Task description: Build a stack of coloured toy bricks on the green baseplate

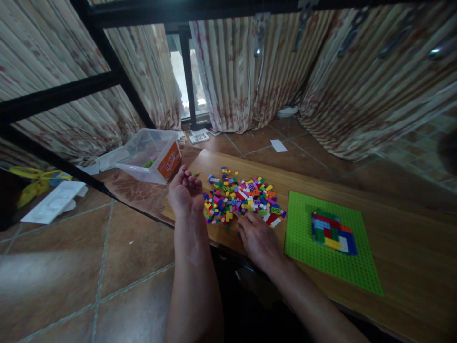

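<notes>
Plastic bricks (246, 193) by right hand (259, 238), grip unclear; left hand (185, 193) palm up, loosely curled

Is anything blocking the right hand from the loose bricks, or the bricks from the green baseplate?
Nothing visible: the right hand is at the near edge of the loose bricks, which lie close beside the green baseplate.

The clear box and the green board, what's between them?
In the head view, the left hand and colourful brick pile lie between box and board.
</notes>
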Demonstrator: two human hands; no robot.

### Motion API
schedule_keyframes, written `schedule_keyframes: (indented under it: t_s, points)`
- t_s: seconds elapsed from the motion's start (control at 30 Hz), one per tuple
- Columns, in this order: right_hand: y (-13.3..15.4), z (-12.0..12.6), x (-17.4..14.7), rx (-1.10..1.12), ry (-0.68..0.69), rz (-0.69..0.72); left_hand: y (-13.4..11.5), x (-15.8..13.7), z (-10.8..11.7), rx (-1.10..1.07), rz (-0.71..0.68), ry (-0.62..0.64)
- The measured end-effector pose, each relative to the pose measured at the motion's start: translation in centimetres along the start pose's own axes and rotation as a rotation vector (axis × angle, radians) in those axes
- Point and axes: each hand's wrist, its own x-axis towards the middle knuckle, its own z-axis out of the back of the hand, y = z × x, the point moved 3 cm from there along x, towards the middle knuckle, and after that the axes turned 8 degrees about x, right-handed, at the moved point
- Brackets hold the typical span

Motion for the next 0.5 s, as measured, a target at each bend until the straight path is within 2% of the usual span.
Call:
schedule_keyframes:
  t_s: [0.13, 0.27, 0.5]
  points:
    - [0.0, 0.1, -0.3, 0.149, -0.022, -0.023, 0.0, 0.1, 0.0, 0.017, -0.001, 0.002]
    - [-0.4, 0.8, -0.4, 0.302, -0.099, -0.033, 0.2, 0.0, -0.2, -0.009, 0.012, 0.021]
    - [-2.9, 2.7, 0.1, 0.325, -0.234, -0.13, 0.1, -0.3, -0.4, -0.013, 0.028, 0.021]
